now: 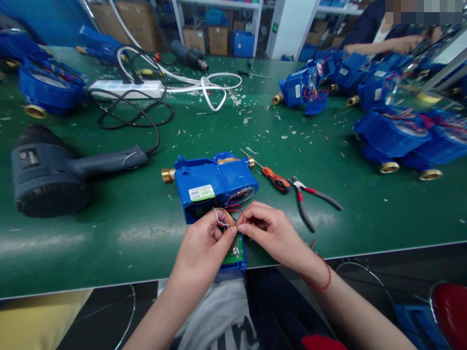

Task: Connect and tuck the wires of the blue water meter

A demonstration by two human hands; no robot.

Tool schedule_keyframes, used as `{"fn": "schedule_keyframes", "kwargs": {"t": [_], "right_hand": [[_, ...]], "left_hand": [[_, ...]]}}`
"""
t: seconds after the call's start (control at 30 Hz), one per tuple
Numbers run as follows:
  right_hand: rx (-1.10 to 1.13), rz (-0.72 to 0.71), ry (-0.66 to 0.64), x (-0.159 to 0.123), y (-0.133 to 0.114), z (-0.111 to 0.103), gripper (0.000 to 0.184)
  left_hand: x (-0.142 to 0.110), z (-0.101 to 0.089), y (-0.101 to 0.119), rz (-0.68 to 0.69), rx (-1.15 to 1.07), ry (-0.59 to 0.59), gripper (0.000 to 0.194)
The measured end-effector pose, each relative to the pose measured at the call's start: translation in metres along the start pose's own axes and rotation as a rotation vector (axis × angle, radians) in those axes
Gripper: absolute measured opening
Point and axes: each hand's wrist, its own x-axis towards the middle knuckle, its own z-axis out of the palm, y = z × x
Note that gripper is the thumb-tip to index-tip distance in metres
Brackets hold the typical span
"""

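A blue water meter [213, 184] with brass ends lies on the green table [109, 233] near the front edge. Its open end shows a green circuit board [235, 253]. Thin coloured wires [226, 216] come out of it. My left hand [204, 248] and my right hand [270, 231] meet over the board. Both pinch the wires between their fingertips. A red string circles my right wrist.
A grey heat gun [54, 170] lies at the left, its black cord running to a white power strip [127, 89]. An orange screwdriver [272, 176] and red-handled pliers [310, 197] lie right of the meter. Several blue meters [394, 131] crowd the right side; another person's arm [383, 46] works beyond.
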Motion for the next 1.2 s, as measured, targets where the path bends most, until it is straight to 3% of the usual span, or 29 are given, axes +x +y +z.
{"fn": "schedule_keyframes", "kwargs": {"t": [0.33,0.7,0.83,1.03,1.2], "right_hand": [[-0.044,0.004,-0.107,0.007,-0.004,-0.015,0.012],[0.147,0.188,-0.173,0.007,0.001,-0.011,0.018],[0.058,0.115,-0.141,0.006,0.000,-0.013,0.017],[-0.118,-0.121,-0.132,0.006,0.001,-0.018,0.014],[-0.141,-0.138,-0.122,0.005,0.002,-0.018,0.014]], "left_hand": [[0.001,-0.002,-0.001,0.020,0.040,-0.042,0.014],[0.002,-0.003,-0.004,0.025,0.111,-0.109,0.016],[0.003,-0.002,-0.003,0.071,0.137,-0.104,0.013],[0.001,0.000,-0.001,0.121,0.168,-0.087,0.013],[0.002,0.001,-0.003,0.109,0.173,-0.090,0.014]]}}
